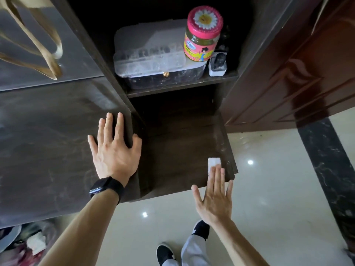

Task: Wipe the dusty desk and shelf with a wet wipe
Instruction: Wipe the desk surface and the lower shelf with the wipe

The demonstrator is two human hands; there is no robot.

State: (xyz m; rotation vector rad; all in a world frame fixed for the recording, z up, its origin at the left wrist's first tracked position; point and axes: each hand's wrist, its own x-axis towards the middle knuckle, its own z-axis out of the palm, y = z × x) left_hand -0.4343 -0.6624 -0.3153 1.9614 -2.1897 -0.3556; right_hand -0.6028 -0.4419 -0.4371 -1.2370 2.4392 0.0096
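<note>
The left hand lies flat, palm down, fingers spread, thumb out to the right; its bare forearm comes in from the lower left, a watch on the wrist; the right hand is stretched forward, palm down, straight fingers pressing a wipe, thumb splayed left; its forearm is bare too.
</note>
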